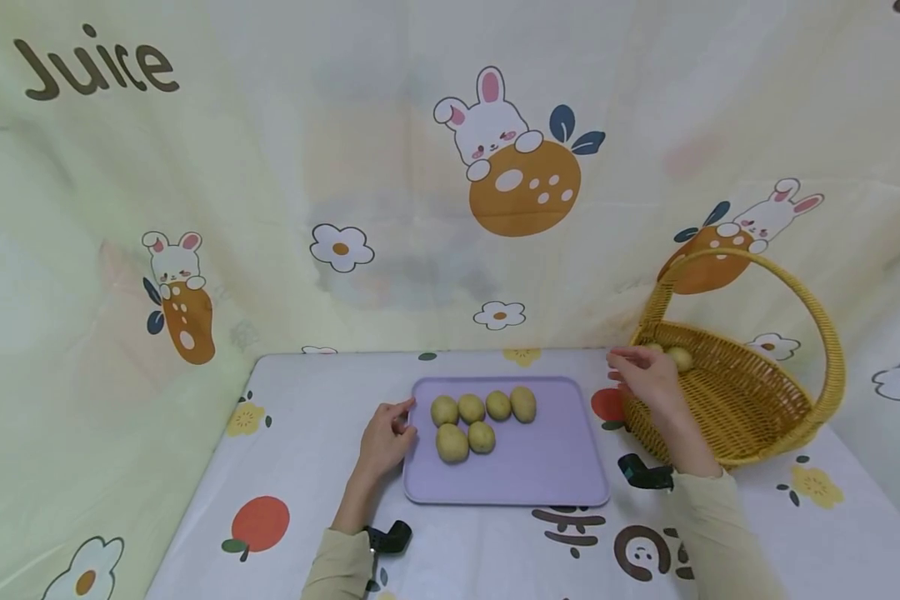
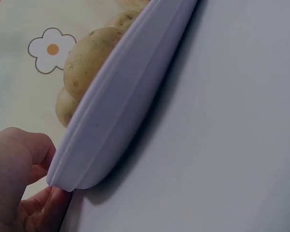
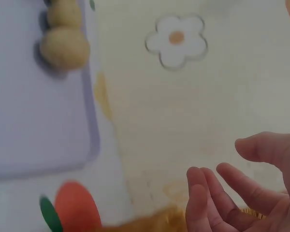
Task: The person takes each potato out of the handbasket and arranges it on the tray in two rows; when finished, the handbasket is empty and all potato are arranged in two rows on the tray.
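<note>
On the table lies a lilac tray with several potatoes in two rows on its left and middle part. My left hand grips the tray's left edge; in the left wrist view the rim sits between fingers above and below. Over the left rim of a yellow woven basket is my right hand, its fingers loosely bent and apart with nothing between them. Two potatoes show inside the basket behind that hand, one partly hidden by it.
The basket's tall arched handle rises at the right side of the table. A patterned cloth hangs right behind the table's back edge. Printed fruit and flowers mark the tablecloth.
</note>
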Available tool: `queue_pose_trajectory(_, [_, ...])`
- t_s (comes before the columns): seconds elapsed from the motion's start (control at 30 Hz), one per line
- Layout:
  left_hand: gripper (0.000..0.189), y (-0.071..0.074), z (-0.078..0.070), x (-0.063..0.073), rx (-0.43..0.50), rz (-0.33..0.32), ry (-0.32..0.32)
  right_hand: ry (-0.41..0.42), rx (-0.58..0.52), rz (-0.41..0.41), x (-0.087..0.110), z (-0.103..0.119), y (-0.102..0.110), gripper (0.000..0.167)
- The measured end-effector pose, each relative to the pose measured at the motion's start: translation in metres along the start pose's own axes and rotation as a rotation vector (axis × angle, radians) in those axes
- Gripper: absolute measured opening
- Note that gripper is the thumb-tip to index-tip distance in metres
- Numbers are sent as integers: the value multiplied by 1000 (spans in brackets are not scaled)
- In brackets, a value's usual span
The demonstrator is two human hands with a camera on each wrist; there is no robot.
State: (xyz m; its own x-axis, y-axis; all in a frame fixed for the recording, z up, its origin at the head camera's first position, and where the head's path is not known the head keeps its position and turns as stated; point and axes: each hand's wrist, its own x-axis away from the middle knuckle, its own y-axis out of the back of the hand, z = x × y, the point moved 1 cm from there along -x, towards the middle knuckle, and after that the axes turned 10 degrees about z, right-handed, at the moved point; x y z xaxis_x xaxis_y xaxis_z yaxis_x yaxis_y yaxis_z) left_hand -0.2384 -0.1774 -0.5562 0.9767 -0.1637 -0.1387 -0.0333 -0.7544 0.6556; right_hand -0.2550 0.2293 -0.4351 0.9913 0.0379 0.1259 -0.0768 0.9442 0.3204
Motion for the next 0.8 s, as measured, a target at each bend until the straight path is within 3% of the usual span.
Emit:
queue_pose_trajectory(0.1, [49, 2, 2, 0, -7, 4, 15, -22, 16, -28, -5, -6, 16, 49])
queue_pose_trajectory(0.27, [49, 5, 3, 1, -8, 3, 28, -54, -54, -51, -17, -22, 39, 50])
queue_pose_trajectory(0.47, [50, 4, 3, -1, -1, 8, 0, -79, -92, -37, -30, -35, 65, 51])
queue_pose_trajectory(0.67, [50, 1, 4, -4, -8, 3, 6, -100, 47, -61, -44, -41, 76, 54])
queue_pose_trajectory(0.8, [50, 0, 5, -4, -11, 1, 11, -155, 152, -15, -56, -46, 76, 59])
